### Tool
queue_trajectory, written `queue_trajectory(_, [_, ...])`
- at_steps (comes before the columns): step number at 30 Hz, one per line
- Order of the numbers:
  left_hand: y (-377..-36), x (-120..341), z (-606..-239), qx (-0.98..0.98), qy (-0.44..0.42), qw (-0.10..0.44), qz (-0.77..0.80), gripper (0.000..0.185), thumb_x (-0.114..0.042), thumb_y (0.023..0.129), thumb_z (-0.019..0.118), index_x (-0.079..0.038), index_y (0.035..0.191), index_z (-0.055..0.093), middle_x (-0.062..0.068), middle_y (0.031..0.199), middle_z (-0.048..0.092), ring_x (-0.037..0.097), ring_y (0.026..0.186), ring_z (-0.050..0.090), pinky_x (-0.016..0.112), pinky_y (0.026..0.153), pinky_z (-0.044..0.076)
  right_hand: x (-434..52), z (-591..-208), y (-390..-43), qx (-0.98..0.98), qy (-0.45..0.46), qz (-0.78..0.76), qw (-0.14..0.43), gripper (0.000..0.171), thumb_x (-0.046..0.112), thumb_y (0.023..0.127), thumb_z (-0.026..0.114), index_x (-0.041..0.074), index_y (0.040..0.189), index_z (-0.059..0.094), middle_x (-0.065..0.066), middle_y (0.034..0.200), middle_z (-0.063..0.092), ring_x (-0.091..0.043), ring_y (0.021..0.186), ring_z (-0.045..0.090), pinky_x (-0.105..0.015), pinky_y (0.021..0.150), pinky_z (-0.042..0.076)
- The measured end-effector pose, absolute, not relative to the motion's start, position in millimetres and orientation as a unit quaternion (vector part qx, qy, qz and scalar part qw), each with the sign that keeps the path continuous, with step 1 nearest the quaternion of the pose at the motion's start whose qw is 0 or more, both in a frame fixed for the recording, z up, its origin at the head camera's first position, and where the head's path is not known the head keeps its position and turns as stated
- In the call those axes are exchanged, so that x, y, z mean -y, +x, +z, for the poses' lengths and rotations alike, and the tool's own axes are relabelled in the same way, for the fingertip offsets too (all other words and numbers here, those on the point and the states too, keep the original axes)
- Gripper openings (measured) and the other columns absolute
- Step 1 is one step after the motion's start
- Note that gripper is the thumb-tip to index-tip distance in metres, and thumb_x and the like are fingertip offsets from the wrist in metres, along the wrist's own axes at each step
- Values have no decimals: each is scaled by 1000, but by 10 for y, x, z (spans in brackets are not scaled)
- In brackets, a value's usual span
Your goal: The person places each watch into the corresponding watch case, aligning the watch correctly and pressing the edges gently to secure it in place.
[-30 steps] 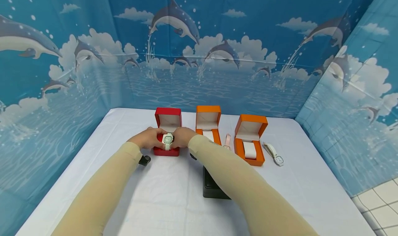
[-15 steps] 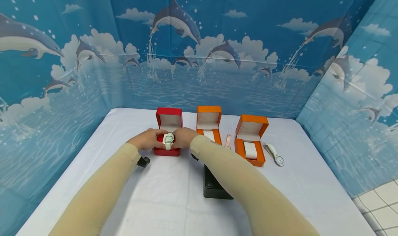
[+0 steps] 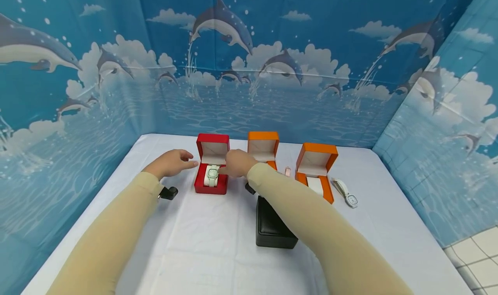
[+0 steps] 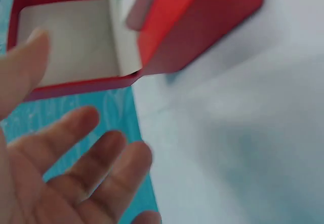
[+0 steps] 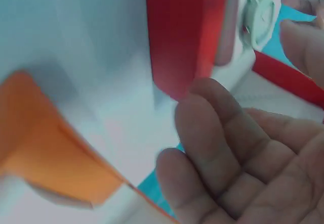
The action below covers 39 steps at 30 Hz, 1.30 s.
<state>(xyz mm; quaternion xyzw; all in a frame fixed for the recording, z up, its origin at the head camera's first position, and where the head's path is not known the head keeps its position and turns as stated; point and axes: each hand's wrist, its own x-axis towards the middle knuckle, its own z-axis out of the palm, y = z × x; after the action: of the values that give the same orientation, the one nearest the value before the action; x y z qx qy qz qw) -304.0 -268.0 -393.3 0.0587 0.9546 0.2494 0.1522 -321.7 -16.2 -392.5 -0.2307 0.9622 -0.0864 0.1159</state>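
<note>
While the watch (image 3: 212, 175) sits boxed, both hands hover beside it.

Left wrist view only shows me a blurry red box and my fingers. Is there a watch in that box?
Observer: Yes, a white watch sits on the cushion in the red box.
Operator: Is either hand holding it?
Observer: No. The left hand hovers open beside the box, and the right hand is open by its right side.
Operator: What else is there?
Observer: A middle orange box, a right orange box and a black box.
</note>
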Motion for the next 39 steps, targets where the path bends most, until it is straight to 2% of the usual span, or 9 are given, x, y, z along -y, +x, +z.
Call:
queue_trajectory(4, [-3066,2687,-3771,-952,2,111,285,76,-62,104,51,-7,156,45,22,158,47,41,140,50,60,114,47,68,-3765,-3249,-966,-199,-146,81,57,60,102,60,14,67,62,3,56,44,-14,56,53,-29,62,48])
queue_trajectory(8, [-3124,2618,-3654,-942,-31,91,322,85,-68,104,46,-9,163,34,21,164,41,42,146,46,61,117,44,20,-3629,-3297,-956,-158,-248,25,62,62,104,54,6,78,66,-3,60,48,-18,54,48,-32,59,46])
queue_trajectory(12, [-3221,2509,-3592,-938,-31,86,334,91,-72,102,45,-11,167,27,19,166,40,41,150,42,62,119,41,7,-3546,-3371,-946,-128,-299,-5,67,62,105,53,0,126,68,-12,102,74,-25,86,69,-41,82,61])
queue_trajectory(15, [-3292,2434,-3585,-938,-34,88,335,93,-74,102,42,-11,167,26,18,167,38,41,151,41,63,120,39,25,-3540,-3438,-949,-119,-292,12,75,63,105,50,5,152,54,-15,135,70,-30,120,70,-49,106,56])
queue_trajectory(22, [-3366,2308,-3665,-929,-45,95,356,85,-70,105,39,-10,164,35,18,159,47,40,144,49,62,117,44,106,-3636,-3520,-950,-130,-275,67,69,60,108,45,11,156,52,-9,156,57,-28,139,60,-48,115,50])
queue_trajectory(28, [-3402,2282,-3748,-928,-42,97,356,78,-66,107,38,-10,160,43,18,142,61,36,131,59,59,114,48,128,-3667,-3512,-941,-132,-301,76,58,52,109,50,12,149,60,-10,144,67,-27,131,64,-48,110,54])
queue_trajectory(31, [-3396,2290,-3756,-925,-45,107,361,76,-65,107,39,-11,160,44,19,141,62,37,131,59,60,114,47,113,-3654,-3478,-934,-137,-319,82,54,50,109,53,11,145,65,-9,114,76,-24,105,72,-42,95,60])
queue_trajectory(35, [-3390,2295,-3758,-921,-49,116,368,75,-64,107,40,-10,160,44,19,145,59,37,132,59,60,114,47,101,-3639,-3459,-927,-133,-337,99,48,49,108,55,12,136,70,-3,68,58,-19,68,60,-36,71,55])
queue_trajectory(39, [-3405,2300,-3759,-921,-48,120,368,76,-65,107,40,-10,160,44,19,148,56,38,131,60,60,114,47,98,-3620,-3464,-926,-127,-340,108,49,49,107,57,13,137,69,-1,63,53,-21,69,61,-38,72,56])
